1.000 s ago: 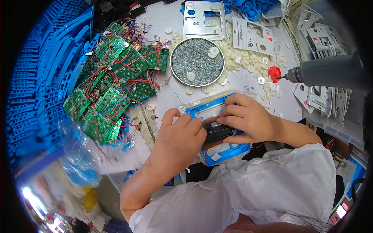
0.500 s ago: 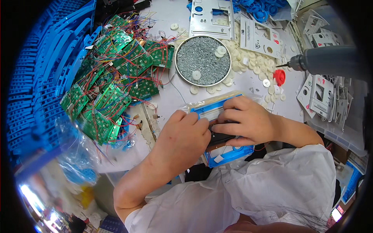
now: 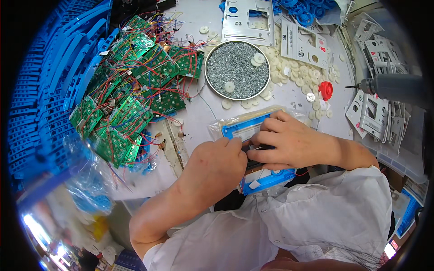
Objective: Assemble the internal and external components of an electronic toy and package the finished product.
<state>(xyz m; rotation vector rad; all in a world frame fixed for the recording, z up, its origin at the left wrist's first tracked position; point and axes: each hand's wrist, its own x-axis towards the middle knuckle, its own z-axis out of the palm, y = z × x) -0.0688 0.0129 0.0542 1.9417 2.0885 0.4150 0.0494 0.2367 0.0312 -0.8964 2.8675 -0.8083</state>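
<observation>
We see a blue plastic frame (image 3: 253, 131) with a pale rectangular inset, lying flat on the white table (image 3: 199, 113) just right of the frame's centre; a dark part sits in its middle, mostly hidden by fingers. Its upper long edge and lower right corner show, the rest is covered.

Room around it is tight. Above it stands a round metal dish of screws (image 3: 235, 70), with white plastic discs (image 3: 289, 77) scattered to the upper right and a red cap (image 3: 325, 90) near them. A heap of green circuit boards (image 3: 131, 99) with coloured wires fills the upper left, and blue plastic strips (image 3: 45, 90) line the left rim. A grey power screwdriver (image 3: 393, 86) juts in from the right edge. The only bare table is the strip between boards and frame.

Our left hand (image 3: 214, 165) rests on the frame's lower left, fingers curled, fingertips pressing the dark part. Our right hand (image 3: 294, 144) lies across the frame from the right, fingers narrowed onto the same part. Both hands touch it; whether either truly grips it, we cannot tell.
</observation>
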